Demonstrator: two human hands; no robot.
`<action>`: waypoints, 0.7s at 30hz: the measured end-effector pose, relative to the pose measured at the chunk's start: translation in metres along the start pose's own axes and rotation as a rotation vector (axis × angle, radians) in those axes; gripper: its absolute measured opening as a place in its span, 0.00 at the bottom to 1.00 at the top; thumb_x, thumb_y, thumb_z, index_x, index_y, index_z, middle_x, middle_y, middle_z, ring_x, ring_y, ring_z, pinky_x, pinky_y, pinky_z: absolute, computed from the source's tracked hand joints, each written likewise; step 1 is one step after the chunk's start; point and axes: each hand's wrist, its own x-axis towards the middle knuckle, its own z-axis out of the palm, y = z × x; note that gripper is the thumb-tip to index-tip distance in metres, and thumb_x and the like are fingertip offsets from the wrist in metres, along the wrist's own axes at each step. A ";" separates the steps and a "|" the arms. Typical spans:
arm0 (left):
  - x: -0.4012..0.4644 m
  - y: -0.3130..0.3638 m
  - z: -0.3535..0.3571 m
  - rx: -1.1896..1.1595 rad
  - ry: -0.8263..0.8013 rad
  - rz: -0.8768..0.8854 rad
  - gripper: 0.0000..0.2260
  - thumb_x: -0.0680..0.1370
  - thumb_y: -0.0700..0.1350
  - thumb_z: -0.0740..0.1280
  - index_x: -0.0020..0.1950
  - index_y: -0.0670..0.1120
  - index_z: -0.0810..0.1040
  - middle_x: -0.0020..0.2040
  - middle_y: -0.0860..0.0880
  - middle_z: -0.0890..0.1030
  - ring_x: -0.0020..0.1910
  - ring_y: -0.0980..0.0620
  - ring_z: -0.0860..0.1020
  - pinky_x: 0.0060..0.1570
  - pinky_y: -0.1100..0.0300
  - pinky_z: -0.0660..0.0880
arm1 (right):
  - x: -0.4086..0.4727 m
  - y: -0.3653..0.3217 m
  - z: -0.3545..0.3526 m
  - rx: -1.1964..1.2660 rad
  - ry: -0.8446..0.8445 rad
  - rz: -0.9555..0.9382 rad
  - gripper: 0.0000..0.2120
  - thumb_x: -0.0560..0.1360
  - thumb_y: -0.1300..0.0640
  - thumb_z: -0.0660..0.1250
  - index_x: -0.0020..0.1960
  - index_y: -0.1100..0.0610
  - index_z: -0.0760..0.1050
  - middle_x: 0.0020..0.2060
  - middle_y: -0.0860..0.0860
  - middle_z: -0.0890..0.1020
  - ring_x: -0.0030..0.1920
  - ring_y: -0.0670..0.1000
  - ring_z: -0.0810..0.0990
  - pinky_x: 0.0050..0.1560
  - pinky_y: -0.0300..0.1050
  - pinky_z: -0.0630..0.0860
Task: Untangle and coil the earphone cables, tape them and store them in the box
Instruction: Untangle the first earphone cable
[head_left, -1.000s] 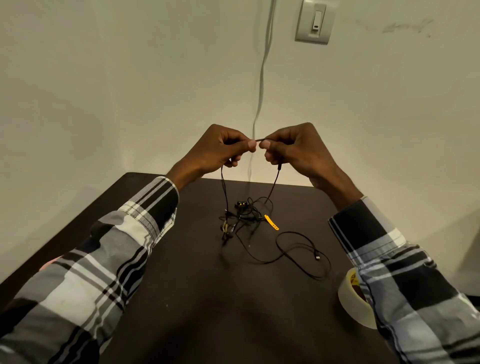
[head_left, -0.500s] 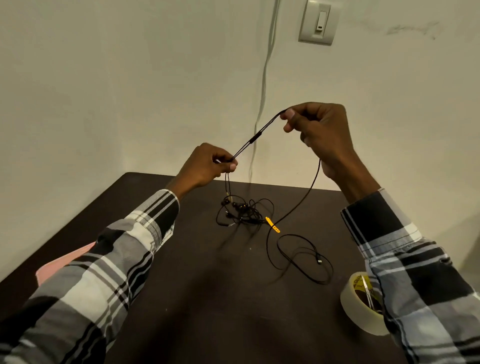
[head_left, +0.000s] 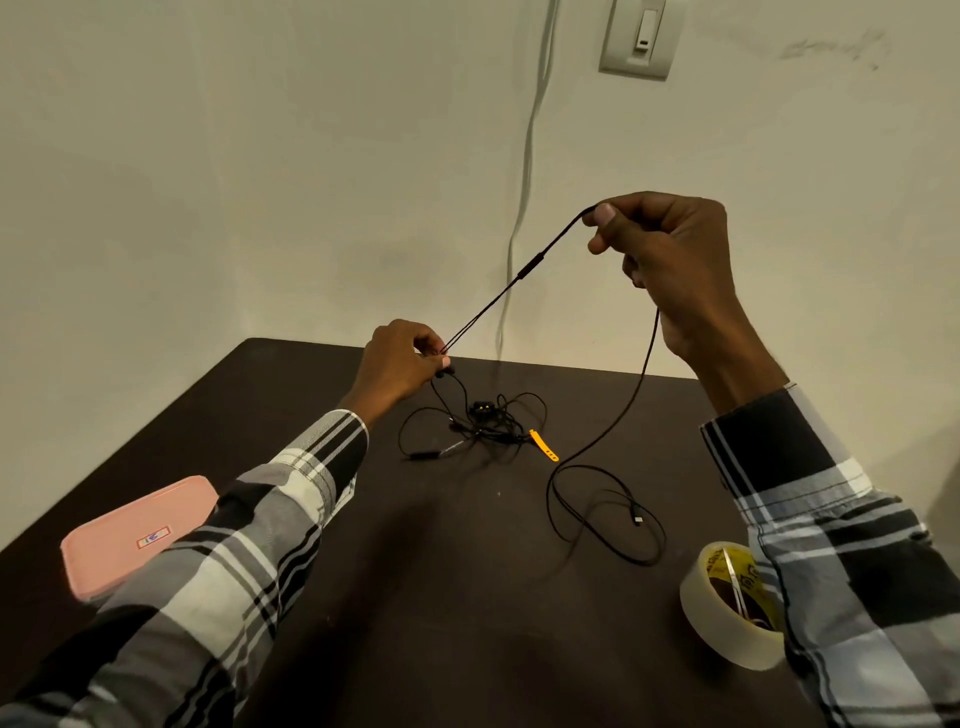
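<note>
Pinched between thumb and forefinger of the right hand (head_left: 670, 260), raised well above the table, is a thin black earphone cable (head_left: 524, 273). It runs taut, past a small inline remote, down to the left hand (head_left: 400, 366), whose fingertips are closed on the two thinner strands where the cable splits, low and near the table's far edge. Below the right hand the cable hangs and lies in loose loops on the dark brown tabletop (head_left: 467, 597), ending in a small plug. Between the hands lies a knotted heap of black cables (head_left: 488, 421), with a yellow strap (head_left: 543, 445) beside it; strands below the left hand appear to run into it.

Untangling looks barely begun. Pulling harder could drag the heap along or tighten its knots, since the strands cross each other there. The roll of pale tape (head_left: 727, 623) sits by the right sleeve, and the flat pink box (head_left: 135, 535) lies closed at the left.
</note>
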 end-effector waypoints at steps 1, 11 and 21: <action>0.001 0.000 -0.001 0.003 0.030 -0.004 0.03 0.72 0.43 0.75 0.44 0.46 0.84 0.39 0.51 0.84 0.36 0.54 0.80 0.42 0.56 0.80 | 0.000 0.001 -0.001 0.001 0.004 0.003 0.06 0.78 0.59 0.69 0.46 0.58 0.84 0.34 0.53 0.83 0.28 0.45 0.68 0.29 0.38 0.62; 0.005 0.008 -0.004 -0.348 -0.223 -0.311 0.07 0.80 0.42 0.66 0.50 0.42 0.83 0.34 0.47 0.79 0.24 0.58 0.71 0.24 0.69 0.67 | -0.003 0.004 -0.005 -0.064 -0.144 -0.003 0.05 0.78 0.60 0.69 0.46 0.59 0.84 0.34 0.54 0.83 0.28 0.40 0.73 0.29 0.33 0.64; 0.006 0.006 -0.015 -0.809 -0.169 -0.475 0.12 0.77 0.48 0.70 0.55 0.40 0.83 0.44 0.45 0.85 0.28 0.58 0.76 0.27 0.69 0.74 | -0.006 0.003 -0.023 -0.086 -0.222 -0.048 0.06 0.76 0.59 0.71 0.42 0.54 0.84 0.38 0.63 0.83 0.27 0.44 0.71 0.29 0.36 0.64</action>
